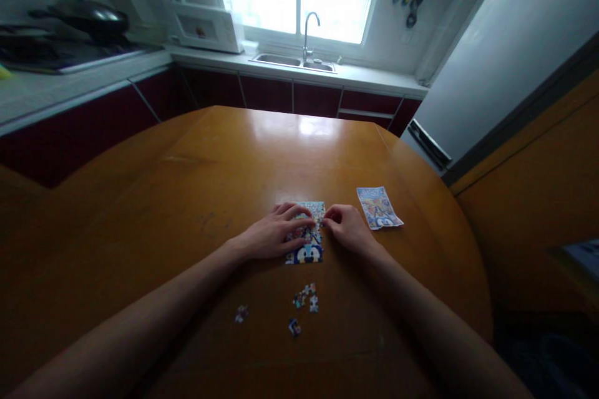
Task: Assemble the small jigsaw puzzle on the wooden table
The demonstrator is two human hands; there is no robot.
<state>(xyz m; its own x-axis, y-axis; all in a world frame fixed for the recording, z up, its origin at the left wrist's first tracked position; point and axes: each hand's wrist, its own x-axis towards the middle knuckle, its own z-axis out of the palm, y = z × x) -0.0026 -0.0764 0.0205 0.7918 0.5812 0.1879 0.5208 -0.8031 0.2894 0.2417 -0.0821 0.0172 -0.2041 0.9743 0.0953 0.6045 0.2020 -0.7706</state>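
A partly assembled jigsaw puzzle (309,254) lies flat on the wooden table, a blue-and-white cartoon face along its near edge. My left hand (276,232) rests across its left side, fingers spread and covering part of the picture. At the puzzle's right edge, my right hand (347,225) pinches thumb and fingers together on a small puzzle piece, mostly hidden by the fingertips. Several loose puzzle pieces (314,304) are scattered nearer to me, with a dark blue piece (294,327) below them and a small cluster of pieces (241,313) to the left.
A creased printed picture sheet (380,208) lies right of my right hand. The rounded wooden table (196,174) extends toward a counter with a sink (281,60). A lidded wok (88,15) sits on the stove at left, and a tall pale refrigerator (505,43) stands at right.
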